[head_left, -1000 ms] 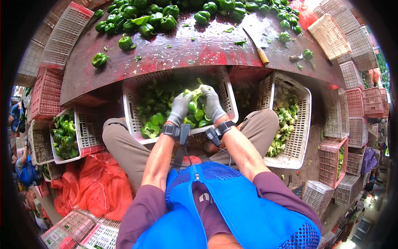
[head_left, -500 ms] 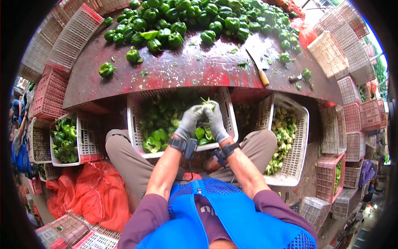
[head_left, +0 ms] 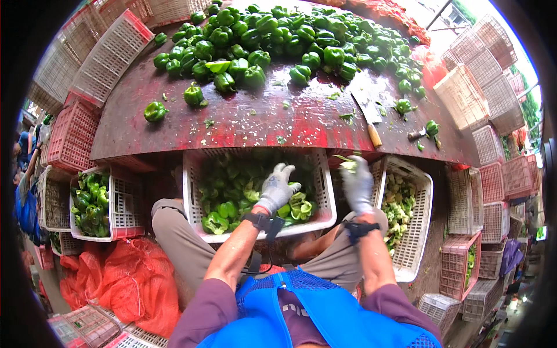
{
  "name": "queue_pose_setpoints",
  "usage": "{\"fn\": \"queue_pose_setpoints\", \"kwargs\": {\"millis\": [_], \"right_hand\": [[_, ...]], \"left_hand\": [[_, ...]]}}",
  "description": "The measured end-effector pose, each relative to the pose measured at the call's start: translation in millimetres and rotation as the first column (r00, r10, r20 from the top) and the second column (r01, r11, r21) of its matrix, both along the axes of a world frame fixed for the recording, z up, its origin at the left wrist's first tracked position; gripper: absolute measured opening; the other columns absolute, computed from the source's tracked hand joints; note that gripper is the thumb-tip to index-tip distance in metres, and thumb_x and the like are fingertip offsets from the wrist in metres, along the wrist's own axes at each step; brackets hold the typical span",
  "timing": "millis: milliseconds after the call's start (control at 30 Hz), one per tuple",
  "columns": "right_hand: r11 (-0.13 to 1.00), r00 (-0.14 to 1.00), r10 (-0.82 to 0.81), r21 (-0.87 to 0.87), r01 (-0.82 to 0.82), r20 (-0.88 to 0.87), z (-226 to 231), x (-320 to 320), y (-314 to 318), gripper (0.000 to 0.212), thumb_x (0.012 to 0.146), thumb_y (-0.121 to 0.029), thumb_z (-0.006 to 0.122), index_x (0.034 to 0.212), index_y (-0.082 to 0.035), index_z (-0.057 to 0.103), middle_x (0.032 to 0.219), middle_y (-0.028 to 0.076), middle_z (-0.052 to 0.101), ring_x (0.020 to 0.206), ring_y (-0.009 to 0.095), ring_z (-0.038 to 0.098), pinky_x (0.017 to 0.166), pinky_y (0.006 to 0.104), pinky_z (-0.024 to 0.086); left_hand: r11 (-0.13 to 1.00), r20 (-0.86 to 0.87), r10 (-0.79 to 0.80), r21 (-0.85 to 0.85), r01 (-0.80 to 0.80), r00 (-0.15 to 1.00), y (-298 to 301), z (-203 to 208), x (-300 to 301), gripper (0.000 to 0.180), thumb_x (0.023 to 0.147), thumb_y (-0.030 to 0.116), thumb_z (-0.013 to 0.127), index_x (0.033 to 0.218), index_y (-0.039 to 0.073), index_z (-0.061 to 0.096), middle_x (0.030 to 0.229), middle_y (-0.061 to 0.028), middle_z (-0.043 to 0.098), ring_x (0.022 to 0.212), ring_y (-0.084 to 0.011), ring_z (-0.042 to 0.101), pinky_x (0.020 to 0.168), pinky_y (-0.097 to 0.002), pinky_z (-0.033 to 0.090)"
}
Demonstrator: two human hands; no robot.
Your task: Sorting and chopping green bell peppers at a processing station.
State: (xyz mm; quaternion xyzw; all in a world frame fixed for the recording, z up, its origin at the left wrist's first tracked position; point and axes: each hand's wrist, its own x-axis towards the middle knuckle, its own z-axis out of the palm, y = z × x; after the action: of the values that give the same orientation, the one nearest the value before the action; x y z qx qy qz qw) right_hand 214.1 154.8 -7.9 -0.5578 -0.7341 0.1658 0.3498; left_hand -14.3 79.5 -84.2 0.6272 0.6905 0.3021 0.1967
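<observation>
My left hand (head_left: pixel 278 188), in a grey glove, hovers with fingers apart over a white plastic crate (head_left: pixel 190 194) of green bell peppers. Just beyond its thumb, a hollowed bell pepper (head_left: pixel 300 206) lies on the pile in that crate. Smeared by motion, my gloved right hand (head_left: pixel 358 188) is between this crate and a second white crate (head_left: pixel 428 220), which contains pale green pepper cores (head_left: pixel 397 211). A pale green pepper core (head_left: pixel 348 166) with a stem sticks out at my right fingertips.
Whole green bell peppers (head_left: pixel 255 37) are heaped on the dark red-stained table (head_left: pixel 243 127). A wooden-handled knife (head_left: pixel 374 133) lies near its edge, beside a short tool (head_left: pixel 415 135). Another pepper crate (head_left: pixel 93 235) and red mesh sacks (head_left: pixel 133 284) lie left. Stacked crates (head_left: pixel 461 255) flank the right.
My hands, together over the crate before, have parted. The right moved rightward with the core; the left opened lower over the peppers. A hollowed pepper now shows beside it.
</observation>
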Motion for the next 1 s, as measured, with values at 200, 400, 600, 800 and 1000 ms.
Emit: {"fn": "queue_pose_setpoints", "kwargs": {"millis": [200, 400, 600, 800, 1000], "right_hand": [[0.901, 0.500, -0.197, -0.046, 0.432, 0.843, -2, 218, 26, 0.083, 0.081, -0.027, 0.067, 0.152, -0.012, 0.026, 0.109, 0.024, 0.068, 0.101, 0.040, 0.067, 0.089, 0.0479, 0.052], [0.942, 0.768, -0.146, -0.149, 0.300, 0.624, 12, 225, 33, 0.019, 0.087, -0.019, 0.061, 0.094, -0.004, 0.068, 0.096, 0.020, 0.068, 0.092, 0.039, 0.064, 0.080, 0.0466, 0.049], [0.993, 0.914, 0.099, -0.098, -0.065, 0.394, 30, 114, 44, 0.022, 0.087, -0.012, 0.065, 0.107, -0.005, 0.069, 0.105, 0.018, 0.069, 0.100, 0.035, 0.066, 0.087, 0.0392, 0.052], [0.936, 0.908, 0.344, -0.006, -0.353, 0.238, 46, -1, 68, 0.020, 0.086, -0.012, 0.066, 0.104, -0.005, 0.067, 0.097, 0.017, 0.069, 0.088, 0.034, 0.068, 0.077, 0.0403, 0.055], [0.903, 0.871, 0.430, -0.123, -0.412, 0.237, 28, -44, 34, 0.021, 0.085, -0.017, 0.068, 0.103, -0.007, 0.067, 0.096, 0.014, 0.070, 0.089, 0.035, 0.068, 0.078, 0.0433, 0.055]], "left_hand": [[0.961, -0.012, 0.200, 0.196, -0.193, 0.980, 106, 46, -89, 0.064, 0.083, 0.044, 0.073, 0.133, 0.010, 0.053, 0.128, -0.0196, 0.057, 0.110, -0.0397, 0.061, 0.091, -0.0484, 0.050], [0.892, -0.095, 0.448, -0.011, -0.451, 0.889, 230, 79, -148, 0.082, 0.082, 0.054, 0.071, 0.146, 0.015, 0.038, 0.130, -0.0209, 0.056, 0.114, -0.0375, 0.061, 0.093, -0.0473, 0.050], [0.862, -0.021, 0.501, -0.070, -0.502, 0.865, 285, 62, -161, 0.077, 0.077, 0.040, 0.067, 0.146, 0.019, 0.039, 0.130, -0.0222, 0.057, 0.118, -0.0377, 0.059, 0.098, -0.0448, 0.049], [0.911, 0.148, 0.400, 0.042, -0.409, 0.905, 308, 38, -176, 0.083, 0.076, 0.049, 0.072, 0.147, 0.022, 0.038, 0.133, -0.0254, 0.053, 0.123, -0.0404, 0.054, 0.102, -0.0463, 0.045], [0.906, 0.139, 0.423, -0.037, -0.423, 0.895, 304, 58, -151, 0.071, 0.071, 0.040, 0.072, 0.137, 0.018, 0.054, 0.124, -0.0195, 0.064, 0.115, -0.0333, 0.063, 0.099, -0.0412, 0.049]]}}
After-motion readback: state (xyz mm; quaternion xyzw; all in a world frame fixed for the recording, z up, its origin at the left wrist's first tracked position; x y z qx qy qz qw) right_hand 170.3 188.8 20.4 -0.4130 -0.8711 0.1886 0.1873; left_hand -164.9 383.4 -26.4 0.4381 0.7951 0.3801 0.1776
